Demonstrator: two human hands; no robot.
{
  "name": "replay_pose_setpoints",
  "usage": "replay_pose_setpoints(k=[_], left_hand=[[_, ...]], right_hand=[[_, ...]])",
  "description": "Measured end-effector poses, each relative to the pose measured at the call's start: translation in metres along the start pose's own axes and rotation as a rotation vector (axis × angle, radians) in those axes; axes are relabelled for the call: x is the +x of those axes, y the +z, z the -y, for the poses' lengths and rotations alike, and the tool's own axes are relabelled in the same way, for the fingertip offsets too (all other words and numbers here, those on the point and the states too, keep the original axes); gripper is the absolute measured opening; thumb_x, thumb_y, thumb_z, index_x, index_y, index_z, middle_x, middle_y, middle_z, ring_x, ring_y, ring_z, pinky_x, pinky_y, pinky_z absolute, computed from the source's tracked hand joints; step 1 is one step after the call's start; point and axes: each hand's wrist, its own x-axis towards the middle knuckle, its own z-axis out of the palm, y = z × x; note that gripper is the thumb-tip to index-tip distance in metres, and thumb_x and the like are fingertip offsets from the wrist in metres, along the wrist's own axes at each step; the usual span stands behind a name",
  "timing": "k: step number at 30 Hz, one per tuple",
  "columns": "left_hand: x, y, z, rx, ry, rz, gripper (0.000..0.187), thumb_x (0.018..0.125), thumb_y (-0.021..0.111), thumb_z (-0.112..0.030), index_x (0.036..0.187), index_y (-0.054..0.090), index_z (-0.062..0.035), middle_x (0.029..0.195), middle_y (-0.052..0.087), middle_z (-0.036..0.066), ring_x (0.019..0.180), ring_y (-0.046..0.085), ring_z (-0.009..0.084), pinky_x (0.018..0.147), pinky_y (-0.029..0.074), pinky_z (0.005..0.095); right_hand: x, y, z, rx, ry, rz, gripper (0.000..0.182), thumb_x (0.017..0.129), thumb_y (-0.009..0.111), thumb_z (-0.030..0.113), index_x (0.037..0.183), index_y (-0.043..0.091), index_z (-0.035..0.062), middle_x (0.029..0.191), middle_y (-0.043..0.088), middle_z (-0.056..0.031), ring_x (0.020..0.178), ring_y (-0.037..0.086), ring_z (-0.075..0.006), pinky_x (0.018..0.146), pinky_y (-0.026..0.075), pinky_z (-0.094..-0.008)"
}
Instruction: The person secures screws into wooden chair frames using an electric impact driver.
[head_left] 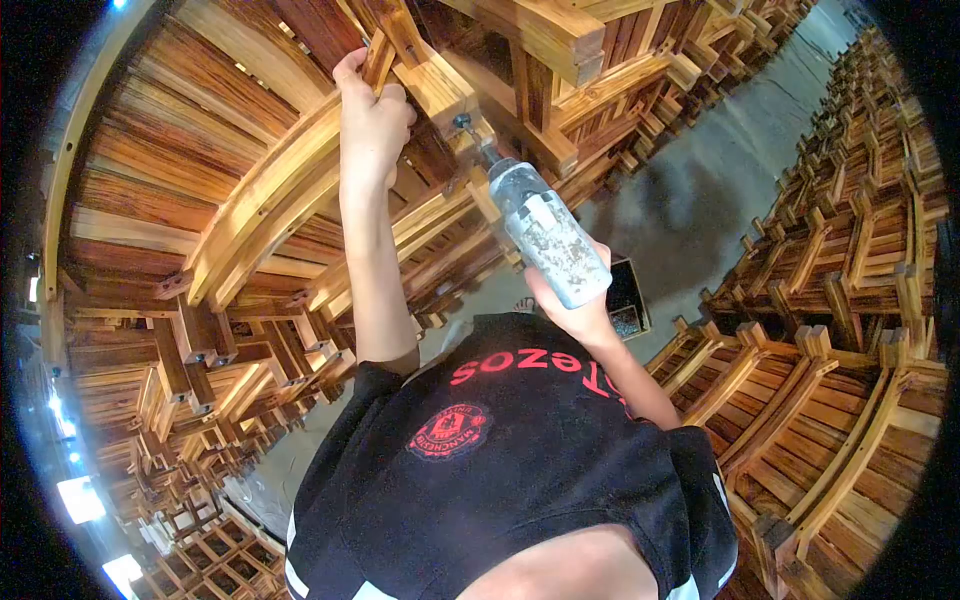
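My right hand (570, 300) is wrapped round the rear of a power driver (550, 235) with a pale, worn, speckled body. Its dark nose and thin bit point up and left to a dark bolt head (461, 121) at the end of a wooden block (438, 88). My left hand (375, 105) is closed on a slanted wooden brace (379, 62) beside that block, thumb side up along it. Both belong to a large slatted wooden piece (250, 130) that fills the upper left. My right fingers are partly hidden behind the driver.
A dark open box (627, 300) with small hardware sits beyond my right wrist. Rows of similar slatted wooden pieces (840, 400) stand along the right, and more are stacked at the lower left (180, 420). A grey floor (700, 190) runs between them.
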Motion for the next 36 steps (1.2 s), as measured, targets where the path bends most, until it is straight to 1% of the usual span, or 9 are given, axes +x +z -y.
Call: replay_pose_setpoints(k=[11, 14, 17, 20, 23, 25, 27, 33, 36], left_hand=[[-0.002, 0.000, 0.001, -0.068, -0.009, -0.002, 0.052, 0.083, 0.043, 0.002, 0.131, 0.026, -0.0040, 0.076, 0.050, 0.005, 0.053, 0.043, 0.0062, 0.041, 0.033, 0.0199], [-0.017, 0.003, 0.002, -0.337, -0.013, -0.002, 0.044, 0.086, 0.043, -0.001, 0.130, 0.035, -0.0083, 0.073, 0.046, -0.002, 0.053, 0.038, 0.0032, 0.041, 0.027, 0.0163], [-0.049, -0.006, -0.003, -0.552, -0.003, -0.072, 0.042, 0.087, 0.043, 0.000, 0.128, 0.040, -0.0065, 0.069, 0.041, -0.003, 0.051, 0.034, 0.0038, 0.039, 0.024, 0.0168], [-0.078, -0.038, 0.019, -0.959, -0.169, 0.153, 0.038, 0.088, 0.046, -0.005, 0.125, 0.043, -0.0008, 0.070, 0.040, -0.002, 0.059, 0.037, 0.0080, 0.051, 0.033, 0.0201], [-0.098, -0.036, 0.032, -0.923, -0.471, 0.017, 0.035, 0.087, 0.042, -0.004, 0.122, 0.042, 0.0020, 0.074, 0.044, 0.003, 0.064, 0.043, 0.0134, 0.057, 0.039, 0.0245], [-0.106, -0.036, 0.058, -0.944, -0.564, 0.102, 0.039, 0.086, 0.041, -0.001, 0.124, 0.041, 0.0039, 0.087, 0.050, 0.008, 0.075, 0.047, 0.0158, 0.064, 0.041, 0.0266], [-0.112, -0.027, 0.067, -0.925, -0.678, 0.120, 0.043, 0.087, 0.040, 0.001, 0.130, 0.038, 0.0044, 0.097, 0.053, 0.009, 0.081, 0.050, 0.0162, 0.067, 0.042, 0.0273], [-0.108, 0.011, 0.056, -0.810, -0.676, 0.197, 0.036, 0.093, 0.046, -0.012, 0.125, 0.044, 0.0049, 0.094, 0.059, 0.012, 0.075, 0.051, 0.0150, 0.065, 0.044, 0.0258], [-0.105, 0.015, 0.067, -0.907, -0.604, 0.352, 0.032, 0.095, 0.045, -0.013, 0.120, 0.050, 0.0054, 0.091, 0.063, 0.015, 0.075, 0.055, 0.0178, 0.073, 0.048, 0.0293]], right_hand=[[0.000, 0.003, -0.002, 0.033, 0.029, -0.020, 0.046, 0.063, 0.068, 0.003, 0.108, 0.059, -0.0059, 0.091, 0.067, -0.0139, 0.081, 0.065, -0.0158, 0.075, 0.050, -0.0280], [-0.001, 0.004, -0.002, -0.020, 0.009, -0.036, 0.046, 0.063, 0.068, 0.003, 0.107, 0.059, -0.0060, 0.092, 0.067, -0.0148, 0.082, 0.066, -0.0175, 0.074, 0.050, -0.0283], [0.001, 0.001, -0.001, -0.057, -0.020, -0.007, 0.045, 0.063, 0.068, 0.004, 0.106, 0.059, -0.0068, 0.092, 0.067, -0.0159, 0.082, 0.067, -0.0198, 0.074, 0.050, -0.0285], [0.001, -0.002, 0.001, -0.064, -0.080, -0.027, 0.044, 0.063, 0.067, 0.005, 0.105, 0.059, -0.0067, 0.092, 0.066, -0.0164, 0.082, 0.067, -0.0214, 0.074, 0.050, -0.0286], [-0.004, -0.006, 0.000, -0.113, -0.113, -0.051, 0.044, 0.063, 0.067, 0.005, 0.104, 0.060, -0.0061, 0.091, 0.067, -0.0158, 0.081, 0.067, -0.0219, 0.074, 0.050, -0.0283], [-0.012, -0.012, -0.006, -0.087, -0.035, -0.007, 0.044, 0.062, 0.068, 0.006, 0.104, 0.060, -0.0058, 0.090, 0.067, -0.0155, 0.080, 0.067, -0.0226, 0.074, 0.050, -0.0285], [-0.020, -0.020, -0.017, -0.151, -0.079, 0.038, 0.044, 0.061, 0.069, 0.009, 0.101, 0.060, -0.0058, 0.088, 0.067, -0.0151, 0.077, 0.067, -0.0237, 0.073, 0.050, -0.0293], [-0.045, -0.039, -0.034, -0.220, -0.083, 0.095, 0.043, 0.061, 0.072, 0.012, 0.098, 0.060, -0.0047, 0.086, 0.066, -0.0149, 0.075, 0.066, -0.0254, 0.071, 0.050, -0.0298], [-0.046, -0.049, -0.030, -0.309, -0.164, 0.096, 0.043, 0.061, 0.072, 0.011, 0.100, 0.060, -0.0053, 0.089, 0.066, -0.0153, 0.077, 0.066, -0.0250, 0.072, 0.050, -0.0296]])
